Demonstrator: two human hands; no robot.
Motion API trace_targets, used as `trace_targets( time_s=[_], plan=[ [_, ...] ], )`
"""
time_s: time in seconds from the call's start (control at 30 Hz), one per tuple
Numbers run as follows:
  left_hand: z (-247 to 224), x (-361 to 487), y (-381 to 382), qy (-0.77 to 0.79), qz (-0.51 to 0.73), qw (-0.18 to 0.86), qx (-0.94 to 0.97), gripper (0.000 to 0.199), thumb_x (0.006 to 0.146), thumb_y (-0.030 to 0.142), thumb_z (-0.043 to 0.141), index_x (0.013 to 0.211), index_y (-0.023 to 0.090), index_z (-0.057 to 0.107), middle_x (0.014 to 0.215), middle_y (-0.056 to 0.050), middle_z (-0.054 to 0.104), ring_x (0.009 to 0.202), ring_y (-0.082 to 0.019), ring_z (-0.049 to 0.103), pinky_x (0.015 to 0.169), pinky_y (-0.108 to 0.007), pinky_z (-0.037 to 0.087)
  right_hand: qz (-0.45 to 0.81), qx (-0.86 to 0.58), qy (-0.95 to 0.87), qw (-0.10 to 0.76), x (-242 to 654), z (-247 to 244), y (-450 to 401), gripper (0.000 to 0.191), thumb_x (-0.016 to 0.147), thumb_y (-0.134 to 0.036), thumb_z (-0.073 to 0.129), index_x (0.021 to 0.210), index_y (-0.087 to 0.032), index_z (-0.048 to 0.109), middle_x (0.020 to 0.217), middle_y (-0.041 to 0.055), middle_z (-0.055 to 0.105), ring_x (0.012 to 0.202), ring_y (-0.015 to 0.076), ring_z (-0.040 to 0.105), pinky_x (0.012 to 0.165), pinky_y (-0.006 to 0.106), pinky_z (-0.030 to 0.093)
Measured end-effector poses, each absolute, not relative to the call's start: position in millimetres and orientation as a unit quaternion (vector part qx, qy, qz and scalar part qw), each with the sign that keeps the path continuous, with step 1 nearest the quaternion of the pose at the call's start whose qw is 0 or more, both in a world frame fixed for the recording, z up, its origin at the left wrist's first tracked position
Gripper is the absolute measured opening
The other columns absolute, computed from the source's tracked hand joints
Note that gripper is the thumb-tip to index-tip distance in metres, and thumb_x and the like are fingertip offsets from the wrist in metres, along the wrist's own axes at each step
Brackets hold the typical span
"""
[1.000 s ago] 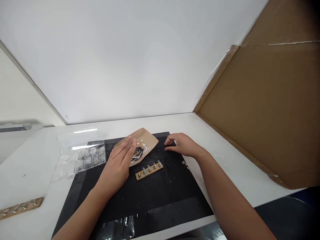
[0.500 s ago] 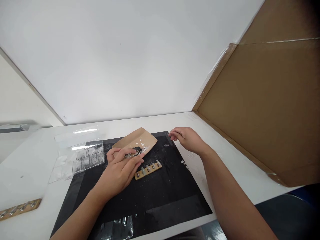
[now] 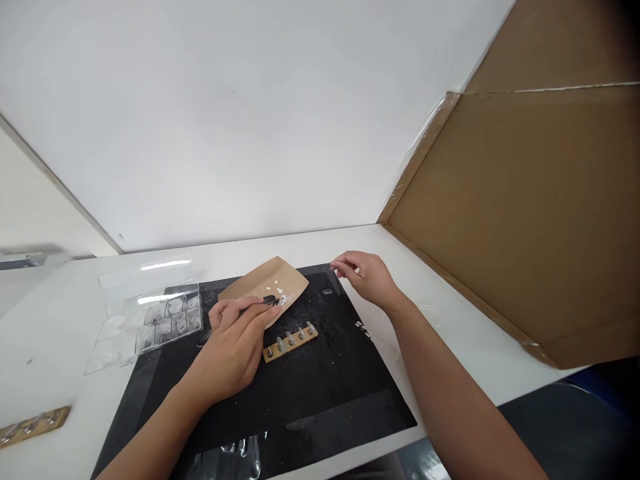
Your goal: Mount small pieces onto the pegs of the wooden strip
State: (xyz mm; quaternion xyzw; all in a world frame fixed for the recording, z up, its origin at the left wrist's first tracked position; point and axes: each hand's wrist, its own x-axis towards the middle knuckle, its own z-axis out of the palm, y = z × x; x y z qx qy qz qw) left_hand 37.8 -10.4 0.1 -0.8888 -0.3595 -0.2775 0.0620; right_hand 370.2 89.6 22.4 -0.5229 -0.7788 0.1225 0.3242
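Note:
My left hand [image 3: 235, 343] reaches over the near edge of a brown tray [image 3: 250, 283], its fingers bent around a small black tool [image 3: 271, 300] whose kind I cannot make out. Small white pieces [image 3: 282, 295] lie in the tray beside the tool. Just in front, a wooden strip [image 3: 291, 343] carries a row of clear, nail-shaped tips, with one peg at its left end bare. Above the mat's far right corner, my right hand [image 3: 367, 277] has thumb and fingertips pinched together; anything between them is too small to name.
A black mat [image 3: 310, 393] covers the white table. On the left are an open clear compartment box [image 3: 170, 320] and a second wooden strip [image 3: 37, 427]. Small white bits [image 3: 363, 328] lie by the mat's right edge. A cardboard panel [image 3: 515, 220] stands at right.
My left fingers have drawn in and closed more around the black tool. My right hand stays pinched in nearly the same place. The whole view has shifted slightly.

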Motion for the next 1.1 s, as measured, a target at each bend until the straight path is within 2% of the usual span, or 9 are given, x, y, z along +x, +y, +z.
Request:
trace_targets(
  time_s=[0.1,0.2,0.33,0.43,0.5,0.6,0.8,0.97,1.1],
  plan=[
    [4,40,-14,-0.354,-0.286,0.046,-0.889,0.038,0.102,0.010,0.052,0.137,0.021,0.058,0.119,-0.010,0.076,0.124,-0.032,0.056,0.104,-0.052,0.032,0.120,-0.525,-0.774,0.332,368,17,91,0.034,0.108,-0.038,0.045,0.093,-0.024,0.073,0.088,0.0025,0.079,0.084,0.0215,0.072,0.081,0.034,0.053],
    [7,38,-18,-0.359,-0.301,0.042,-0.882,0.035,0.102,0.011,0.053,0.134,0.021,0.059,0.105,-0.008,0.077,0.115,-0.031,0.059,0.102,-0.053,0.030,0.117,-0.531,-0.768,0.340,366,12,92,0.036,0.110,-0.033,0.037,0.111,-0.024,0.072,0.097,0.0035,0.079,0.089,0.0213,0.073,0.086,0.035,0.055],
    [7,30,-16,-0.374,-0.343,0.051,-0.860,0.038,0.099,0.004,0.048,0.133,0.020,0.055,0.092,-0.005,0.075,0.103,-0.027,0.061,0.102,-0.053,0.031,0.110,-0.534,-0.765,0.342,364,7,93,0.030,0.106,-0.034,0.049,0.125,-0.025,0.069,0.108,0.0052,0.079,0.098,0.0238,0.073,0.088,0.037,0.056],
    [3,23,-12,-0.382,-0.387,0.042,-0.838,0.041,0.092,-0.002,0.043,0.126,0.019,0.052,0.089,-0.004,0.071,0.090,-0.023,0.063,0.095,-0.047,0.040,0.105,-0.530,-0.770,0.339,363,6,94,0.021,0.100,-0.039,0.062,0.112,-0.025,0.074,0.104,0.0049,0.080,0.096,0.0260,0.074,0.089,0.040,0.055],
    [1,20,-10,-0.379,-0.397,0.041,-0.835,0.040,0.087,-0.004,0.042,0.117,0.020,0.052,0.079,0.000,0.066,0.072,-0.019,0.060,0.078,-0.036,0.045,0.104,-0.527,-0.774,0.335,361,6,94,0.019,0.098,-0.042,0.065,0.100,-0.026,0.076,0.096,0.0038,0.080,0.092,0.0270,0.073,0.092,0.043,0.053],
    [2,20,-12,-0.360,-0.367,0.049,-0.857,0.038,0.082,-0.004,0.044,0.109,0.021,0.053,0.065,0.005,0.059,0.052,-0.015,0.050,0.055,-0.029,0.036,0.106,-0.536,-0.771,0.326,360,6,93,0.024,0.097,-0.050,0.067,0.090,-0.028,0.076,0.087,0.0021,0.078,0.087,0.0276,0.072,0.090,0.044,0.052],
    [10,34,-25,-0.302,-0.386,0.016,-0.872,0.026,0.084,0.001,0.045,0.094,0.022,0.055,0.062,0.001,0.060,0.051,-0.016,0.047,0.051,-0.032,0.031,0.090,-0.560,-0.760,0.316,363,-5,93,0.042,0.103,-0.056,0.052,0.075,-0.028,0.067,0.074,0.0019,0.074,0.080,0.0278,0.070,0.083,0.043,0.052],
    [8,42,-26,-0.301,-0.402,0.003,-0.865,0.023,0.090,0.006,0.043,0.076,0.022,0.053,0.054,0.000,0.051,0.049,-0.017,0.039,0.048,-0.034,0.027,0.103,-0.592,-0.719,0.348,370,-18,93,0.039,0.104,-0.058,0.048,0.089,-0.031,0.072,0.077,0.0026,0.075,0.075,0.0272,0.072,0.071,0.041,0.054],
    [3,36,-23,-0.289,-0.408,-0.010,-0.866,0.023,0.091,0.007,0.043,0.077,0.022,0.053,0.056,0.000,0.052,0.049,-0.016,0.039,0.049,-0.034,0.027,0.123,-0.589,-0.713,0.361,368,-18,91,0.039,0.107,-0.054,0.040,0.108,-0.032,0.072,0.087,0.0040,0.074,0.078,0.0260,0.071,0.073,0.041,0.056]
  ],
)
